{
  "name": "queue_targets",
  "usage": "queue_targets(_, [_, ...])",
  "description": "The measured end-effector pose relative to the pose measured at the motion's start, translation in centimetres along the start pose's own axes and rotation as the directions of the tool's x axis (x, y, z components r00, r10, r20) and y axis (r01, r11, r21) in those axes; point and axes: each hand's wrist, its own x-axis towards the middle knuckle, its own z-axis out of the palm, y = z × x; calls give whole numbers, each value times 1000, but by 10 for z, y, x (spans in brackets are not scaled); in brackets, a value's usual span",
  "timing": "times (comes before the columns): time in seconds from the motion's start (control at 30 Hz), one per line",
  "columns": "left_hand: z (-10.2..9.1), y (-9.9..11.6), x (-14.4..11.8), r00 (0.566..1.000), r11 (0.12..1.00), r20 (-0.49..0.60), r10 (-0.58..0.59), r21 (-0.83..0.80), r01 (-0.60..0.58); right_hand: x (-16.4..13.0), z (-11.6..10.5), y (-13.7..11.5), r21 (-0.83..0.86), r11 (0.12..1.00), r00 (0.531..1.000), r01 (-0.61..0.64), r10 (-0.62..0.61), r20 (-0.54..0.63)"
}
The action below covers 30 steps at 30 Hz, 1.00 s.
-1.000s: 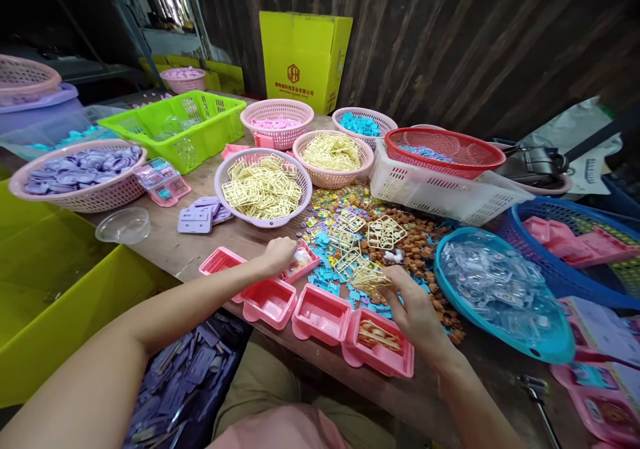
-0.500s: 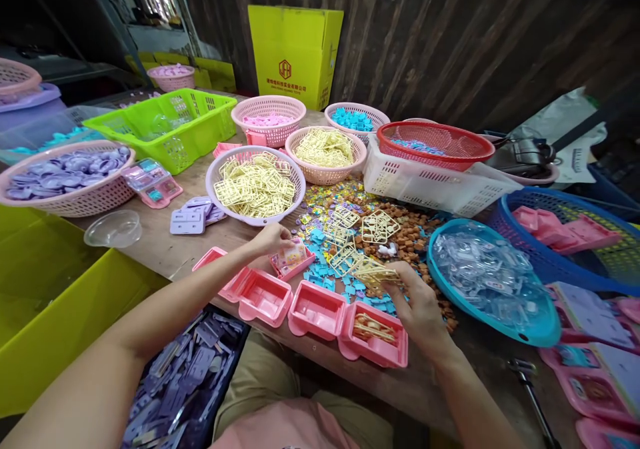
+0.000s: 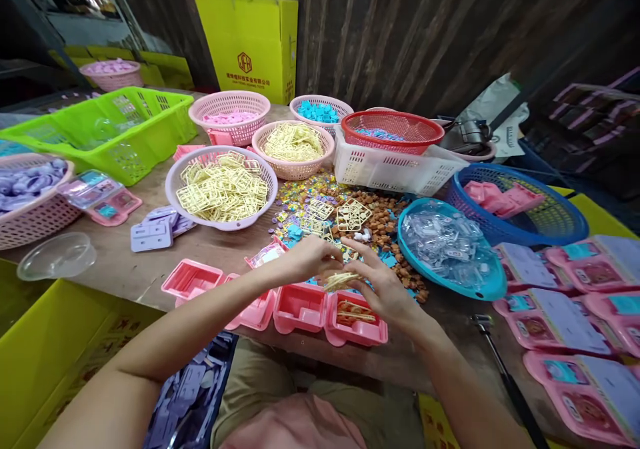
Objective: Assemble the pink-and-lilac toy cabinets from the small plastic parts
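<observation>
Our left hand (image 3: 313, 257) and right hand (image 3: 380, 288) meet over the near edge of the tabletop (image 3: 125, 272), fingers of both pinched on one stack of cream plastic frames (image 3: 341, 280) held between them. Just below the hands we count four pink trays (image 3: 299, 308) in a row; the one under the right hand holds a cream frame, the other three look bare.

Beyond the hands lies a loose heap of small brown, blue and yellow pieces (image 3: 385, 226), with a few more cream frames on top. Farther out and to the left of the left hand, two round baskets hold cream frames: a lilac basket (image 3: 175, 186) and a pink basket (image 3: 320, 162). Behind those stand a second pink basket (image 3: 200, 106) with pink parts and a pale basket (image 3: 345, 106) with blue parts. To the right of the right hand, a blue dish (image 3: 480, 292) carries clear plastic shells, and past it a blue basket (image 3: 570, 226) holds pink trays. A red basket (image 3: 425, 129) rests on a white crate (image 3: 390, 172).

At the far edge stands one yellow carton (image 3: 240, 29); it bears a round logo and a line of print too small to read. Far left of the left hand we see a green crate (image 3: 150, 136) and one clear bowl (image 3: 55, 257).
</observation>
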Motion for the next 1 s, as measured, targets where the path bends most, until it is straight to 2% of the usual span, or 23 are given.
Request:
queue_targets(0.1, [9,5,-1,999,990,-26,35,-132,-38,-5,2,4,5,1000,999,14,-14,49])
queue_targets(0.17, [14,2,-5,1000,969,-12,2,-248,-5,-8,2,7,2,1000,998,-9,9,55])
queue_targets(0.3, [20,-10,-13,995,852,24,-94,-515,93,-12,2,14,-39,995,995,-96,95,-40])
queue_targets(0.37, [21,-12,-16,988,729,32,-151,-671,133,-12,1,16,-17,987,981,-161,158,-112])
queue_targets(0.4, [21,-12,-17,981,636,69,-181,-753,170,-12,1,17,6,980,970,-198,197,-143])
queue_targets(0.47, [23,-8,-18,957,398,188,-222,-878,265,-11,1,19,57,962,945,-267,273,-178])
queue_targets(0.53, [25,-3,-18,932,182,271,-240,-930,318,-10,3,21,105,943,926,-314,329,-186])
queue_targets(0.57, [27,-1,-17,927,106,281,-247,-944,314,-9,4,22,125,938,921,-324,343,-183])
queue_targets(0.63, [31,2,-17,927,17,261,-270,-961,275,-9,8,24,141,941,927,-309,331,-178])
queue_targets(0.7, [34,4,-17,924,-12,243,-295,-968,250,-8,13,26,115,957,941,-267,285,-184])
queue_targets(0.8, [37,5,-17,916,-2,254,-311,-964,266,-6,17,29,54,972,958,-230,235,-164])
queue_targets(0.9, [35,3,-17,903,41,259,-344,-956,290,-3,17,29,51,972,967,-231,235,-96])
queue_targets(1.0, [31,0,-15,890,68,242,-387,-955,289,-2,14,28,82,960,957,-268,275,-88])
